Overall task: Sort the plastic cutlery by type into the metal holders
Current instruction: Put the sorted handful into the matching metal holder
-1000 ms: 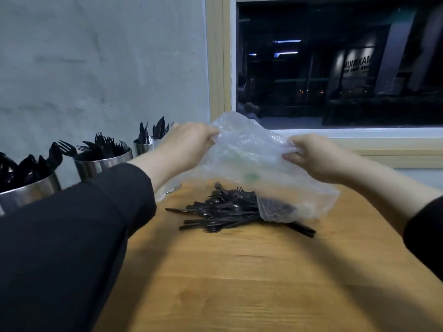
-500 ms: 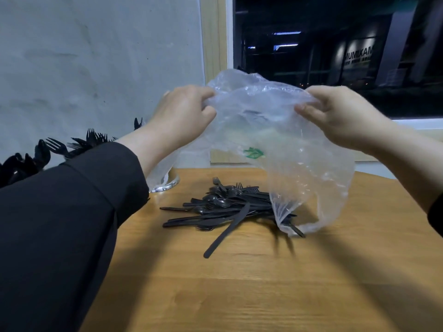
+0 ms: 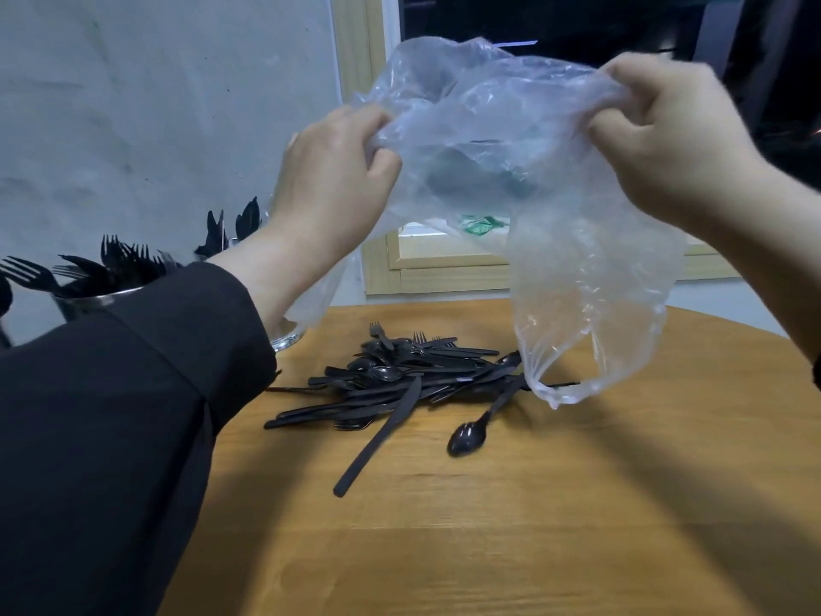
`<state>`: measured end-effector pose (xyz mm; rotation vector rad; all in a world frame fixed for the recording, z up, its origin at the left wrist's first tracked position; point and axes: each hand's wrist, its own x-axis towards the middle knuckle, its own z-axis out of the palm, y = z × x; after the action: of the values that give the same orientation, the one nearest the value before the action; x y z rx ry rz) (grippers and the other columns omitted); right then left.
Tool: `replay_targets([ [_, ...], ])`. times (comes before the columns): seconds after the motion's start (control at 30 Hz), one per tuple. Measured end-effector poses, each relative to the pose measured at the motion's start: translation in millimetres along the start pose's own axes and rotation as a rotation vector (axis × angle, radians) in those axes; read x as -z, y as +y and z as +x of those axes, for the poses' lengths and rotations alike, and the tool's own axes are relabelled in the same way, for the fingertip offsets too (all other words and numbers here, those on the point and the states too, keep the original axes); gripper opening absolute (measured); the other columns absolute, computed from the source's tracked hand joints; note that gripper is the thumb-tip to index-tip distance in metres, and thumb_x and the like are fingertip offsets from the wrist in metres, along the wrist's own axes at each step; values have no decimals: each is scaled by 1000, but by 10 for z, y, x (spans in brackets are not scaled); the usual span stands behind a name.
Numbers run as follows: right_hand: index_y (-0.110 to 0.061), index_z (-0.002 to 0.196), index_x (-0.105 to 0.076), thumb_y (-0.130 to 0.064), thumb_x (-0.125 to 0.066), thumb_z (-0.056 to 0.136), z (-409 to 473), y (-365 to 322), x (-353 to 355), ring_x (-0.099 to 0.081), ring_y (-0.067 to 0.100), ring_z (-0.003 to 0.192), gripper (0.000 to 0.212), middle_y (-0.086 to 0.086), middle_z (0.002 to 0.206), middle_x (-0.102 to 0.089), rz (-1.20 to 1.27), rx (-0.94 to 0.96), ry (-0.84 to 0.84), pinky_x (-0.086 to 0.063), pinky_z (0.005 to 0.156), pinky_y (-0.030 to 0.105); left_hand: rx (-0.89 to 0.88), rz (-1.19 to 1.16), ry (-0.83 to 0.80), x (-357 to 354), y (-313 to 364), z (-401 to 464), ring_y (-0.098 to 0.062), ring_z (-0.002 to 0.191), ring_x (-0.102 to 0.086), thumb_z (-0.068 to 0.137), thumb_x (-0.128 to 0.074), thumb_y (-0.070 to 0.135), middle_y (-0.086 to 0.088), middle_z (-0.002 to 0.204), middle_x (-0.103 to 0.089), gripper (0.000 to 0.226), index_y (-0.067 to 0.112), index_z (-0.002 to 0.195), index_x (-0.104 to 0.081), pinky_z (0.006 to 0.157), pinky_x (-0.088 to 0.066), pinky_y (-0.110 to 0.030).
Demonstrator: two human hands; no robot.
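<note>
Head view. My left hand point(image 3: 331, 180) grips one bunched edge of a clear plastic bag point(image 3: 577, 260), fingers curled tight round the film. My right hand point(image 3: 675, 140) pinches the opposite edge, thumb and fingers closed on it. Both hands are raised, the bag stretched between them and hanging down below my right hand, its lowest fold just above the worktop point(image 3: 533, 526). A green mark shows through the film, between and below the hands.

Below and between my hands, on the worktop, lies a loose pile of black plastic cutlery point(image 3: 391, 380): forks, spoons and knives mixed, handles crossing. One knife point(image 3: 377, 437) juts out of the pile toward me. One spoon point(image 3: 466, 437) lies at the pile's near right edge, bowl toward me, its handle running up under the bag's lower fold.

Left of my left hand, partly behind my black sleeve point(image 3: 111, 415), stands a metal holder point(image 3: 84, 302) full of black forks, tines up. Another holder's shiny base point(image 3: 286, 337) shows just under my left wrist; more black cutlery tips rise behind that wrist, type unclear.
</note>
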<state>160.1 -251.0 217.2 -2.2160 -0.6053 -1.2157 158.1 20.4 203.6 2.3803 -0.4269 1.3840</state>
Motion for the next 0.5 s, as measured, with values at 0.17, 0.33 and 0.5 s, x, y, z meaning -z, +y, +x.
replay_targets([
  [0.17, -8, 96, -59, -14, -43, 90, 3, 156, 68, -42, 18, 70, 18, 14, 81, -55, -19, 53, 83, -31, 59, 32, 5, -71, -17, -172, 129, -2, -28, 103, -57, 93, -45, 14, -5, 111, -66, 33, 14, 120, -65, 89, -44, -38],
  [0.33, 0, 107, -60, -5, -41, 95, -106, 472, 71, -52, 24, 85, 23, 12, 93, -59, -143, 203, 126, -41, 74, 34, 45, -164, -68, -458, 249, -56, -28, 101, -58, 101, -52, 9, -1, 106, -55, 53, 25, 149, -40, 85, -44, -37],
  [0.5, 1, 112, -65, 9, -44, 85, -261, 973, -44, -59, 39, 100, 35, 19, 110, -65, -262, 295, 155, -49, 85, 49, 112, -221, -96, -930, 252, -40, -26, 114, -62, 100, -57, 8, -3, 129, -66, 76, 29, 162, -19, 94, -46, -31],
])
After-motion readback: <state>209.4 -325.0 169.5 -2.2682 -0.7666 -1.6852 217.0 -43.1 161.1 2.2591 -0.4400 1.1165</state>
